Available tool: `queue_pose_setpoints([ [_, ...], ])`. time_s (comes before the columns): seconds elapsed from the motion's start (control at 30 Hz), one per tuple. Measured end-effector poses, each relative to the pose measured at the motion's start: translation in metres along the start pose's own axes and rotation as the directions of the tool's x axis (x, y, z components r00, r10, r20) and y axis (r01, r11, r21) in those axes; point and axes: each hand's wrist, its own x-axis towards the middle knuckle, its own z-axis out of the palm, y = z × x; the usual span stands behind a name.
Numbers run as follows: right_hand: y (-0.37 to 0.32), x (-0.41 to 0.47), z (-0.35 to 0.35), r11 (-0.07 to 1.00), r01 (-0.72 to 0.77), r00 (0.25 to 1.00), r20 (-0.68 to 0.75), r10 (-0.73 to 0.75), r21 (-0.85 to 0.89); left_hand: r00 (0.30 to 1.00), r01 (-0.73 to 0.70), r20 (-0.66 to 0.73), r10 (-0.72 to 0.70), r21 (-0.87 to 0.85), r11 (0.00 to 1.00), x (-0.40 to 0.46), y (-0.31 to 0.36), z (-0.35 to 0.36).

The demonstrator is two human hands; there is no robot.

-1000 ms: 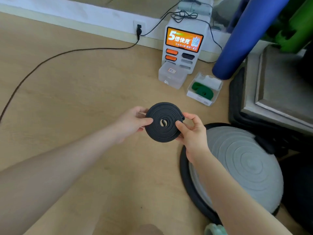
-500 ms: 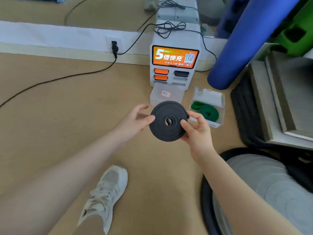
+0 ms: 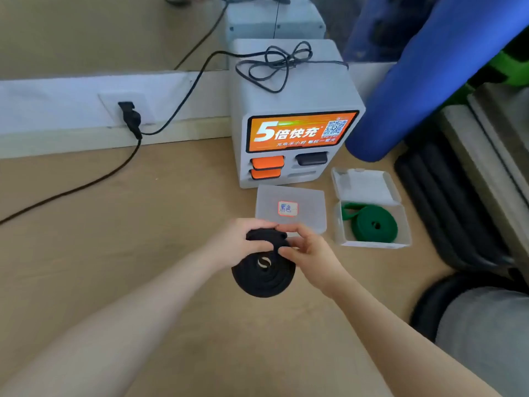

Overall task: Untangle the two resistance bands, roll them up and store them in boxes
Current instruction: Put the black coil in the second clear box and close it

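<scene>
A black power cord (image 3: 86,184) crosses the wooden floor (image 3: 143,239) at nine o'clock, with bare floor below it. At centre, the left hand (image 3: 237,245) and right hand (image 3: 309,253) both pinch the top edge of the rolled black band (image 3: 263,276), held above the floor. At twelve o'clock sits the closed labelled box (image 3: 303,204), against the charging station (image 3: 294,116). At two o'clock, the open box (image 3: 372,242) holds the rolled green band (image 3: 372,224).
</scene>
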Motion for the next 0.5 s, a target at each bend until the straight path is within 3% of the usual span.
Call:
queue_pose_setpoints([
  [0.13,0.016,0.016,0.008,0.980,0.046,0.999,0.013,-0.044,-0.195,0.996,0.050,-0.064,-0.056,-0.085,0.995,0.011,-0.024,0.003],
  [0.27,0.023,0.036,0.010,0.874,0.140,0.990,0.075,-0.118,-0.466,0.988,0.035,-0.142,-0.060,-0.167,0.985,0.020,-0.038,0.006],
  [0.33,0.030,0.042,0.007,0.742,0.176,0.981,0.049,-0.190,-0.647,0.983,0.026,-0.172,-0.055,-0.166,0.986,0.024,-0.042,0.010],
  [0.43,0.041,0.053,-0.006,0.537,0.093,0.912,-0.144,-0.384,-0.838,0.972,0.056,-0.217,-0.092,-0.168,0.984,0.029,-0.047,0.015],
  [0.5,0.049,0.064,-0.018,0.368,0.013,0.924,-0.130,-0.361,-0.930,0.966,0.067,-0.236,-0.106,-0.165,0.984,0.031,-0.051,0.018],
])
